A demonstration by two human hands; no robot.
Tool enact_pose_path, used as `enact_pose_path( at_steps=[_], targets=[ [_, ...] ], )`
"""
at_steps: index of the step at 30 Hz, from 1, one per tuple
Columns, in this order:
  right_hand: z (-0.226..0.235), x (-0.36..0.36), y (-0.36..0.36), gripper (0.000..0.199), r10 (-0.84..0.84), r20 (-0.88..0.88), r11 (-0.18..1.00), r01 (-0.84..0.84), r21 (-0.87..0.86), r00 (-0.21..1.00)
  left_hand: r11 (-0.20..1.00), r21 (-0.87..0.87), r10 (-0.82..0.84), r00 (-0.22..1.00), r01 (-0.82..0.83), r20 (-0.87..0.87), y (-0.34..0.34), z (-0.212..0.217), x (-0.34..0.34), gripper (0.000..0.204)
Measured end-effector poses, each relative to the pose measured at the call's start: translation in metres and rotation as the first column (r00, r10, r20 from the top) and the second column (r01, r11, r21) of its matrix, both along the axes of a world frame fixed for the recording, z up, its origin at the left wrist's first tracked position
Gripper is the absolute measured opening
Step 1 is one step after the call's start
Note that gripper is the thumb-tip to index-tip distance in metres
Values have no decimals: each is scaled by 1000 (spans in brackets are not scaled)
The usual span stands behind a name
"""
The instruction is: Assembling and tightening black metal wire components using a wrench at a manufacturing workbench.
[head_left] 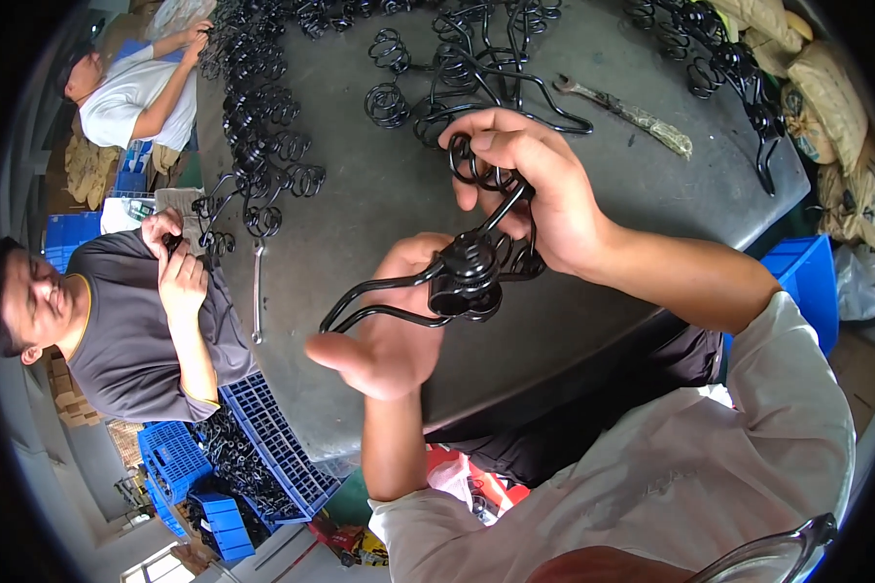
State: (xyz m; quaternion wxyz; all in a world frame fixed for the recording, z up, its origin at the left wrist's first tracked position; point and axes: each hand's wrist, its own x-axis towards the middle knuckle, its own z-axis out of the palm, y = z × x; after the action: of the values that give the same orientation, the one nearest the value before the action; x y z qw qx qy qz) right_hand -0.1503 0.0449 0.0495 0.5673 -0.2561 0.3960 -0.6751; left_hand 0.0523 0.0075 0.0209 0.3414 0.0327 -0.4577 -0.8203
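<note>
Black wire piece [468, 262]: our left hand [399, 340] supported its middle; our right hand [549, 189] gripped its coiled end [462, 158], partly hiding it.

The one view looks down from the wearer's head through a wide fisheye, over a white short-sleeved shirt [671, 457]. The bare left hand [389, 361] and right hand [562, 199] are near, mid-view, above a dark grey, smooth-topped bench [345, 165]. Leftward, a dark-shirted co-worker [131, 321] appears tipped sideways.
</note>
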Motion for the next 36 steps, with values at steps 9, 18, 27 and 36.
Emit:
enact_pose_path(
  at_steps=[9, 18, 27, 36],
  targets=[
    [7, -15, 4, 35, -6, -141, 999, -1, -52, 990, 981, 28, -193, 981, 192, 14, -13, 8, 12, 158],
    [-7, -16, 0, 27, 75, -254, 997, -81, -14, 964, 981, -105, -113, 920, 164, 375, -13, 25, 4, 75],
    [-6, -17, -4, 27, 98, -234, 994, -83, 73, 967, 980, 183, -123, 968, 83, 220, -10, 13, 2, 55],
    [-4, -17, -4, 29, 116, -226, 993, -106, 57, 967, 965, 240, -148, 973, 104, 175, -17, 8, 7, 51]
  ],
)
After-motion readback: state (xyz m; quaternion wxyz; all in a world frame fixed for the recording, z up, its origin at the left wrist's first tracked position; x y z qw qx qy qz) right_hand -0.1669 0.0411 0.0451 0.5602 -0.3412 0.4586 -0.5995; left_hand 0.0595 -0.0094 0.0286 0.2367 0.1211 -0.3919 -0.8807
